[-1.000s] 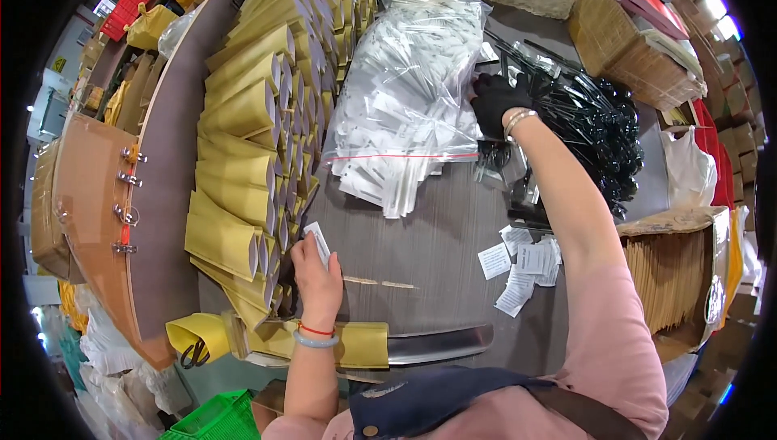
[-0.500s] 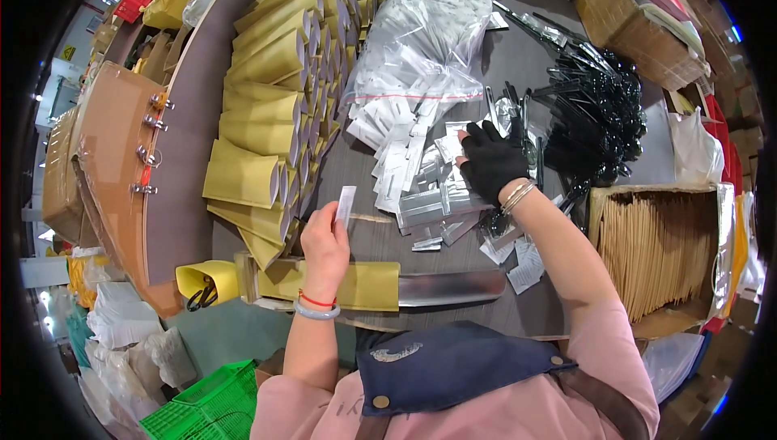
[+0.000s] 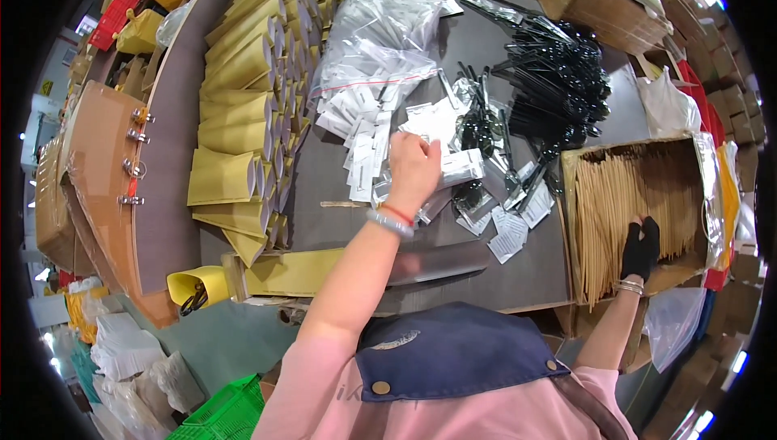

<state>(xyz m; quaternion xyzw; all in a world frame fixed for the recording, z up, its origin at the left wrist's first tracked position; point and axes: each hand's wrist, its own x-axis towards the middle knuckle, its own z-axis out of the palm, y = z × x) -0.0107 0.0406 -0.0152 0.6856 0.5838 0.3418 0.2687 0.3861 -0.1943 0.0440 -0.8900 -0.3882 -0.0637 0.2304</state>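
My left hand (image 3: 414, 169) reaches across to the pile of small white and silver packets (image 3: 360, 144). Its fingers are curled closed, and what they hold is hidden. Right beside them lies a clear and silver packet (image 3: 463, 166). My right hand (image 3: 639, 252), in a black fingerless glove, is down in a cardboard box (image 3: 570, 229) at the right. Its fingers touch the thin tan strips (image 3: 607, 221) packed side by side there; their grip is not clear. Glossy black pieces with long thin handles and rounded ends (image 3: 550, 76) are heaped beyond.
Rows of yellow-brown envelopes (image 3: 235, 124) stand at the left by a board with metal clips. A large clear bag of packets (image 3: 380, 27) lies at the back. A yellow holder with scissors (image 3: 194, 288) sits at the table's near left; a green crate (image 3: 218, 412) is below.
My left hand has moved right and forward onto the packets; the white slip it held no longer shows. My right hand has left the packets and gone right, into the box.
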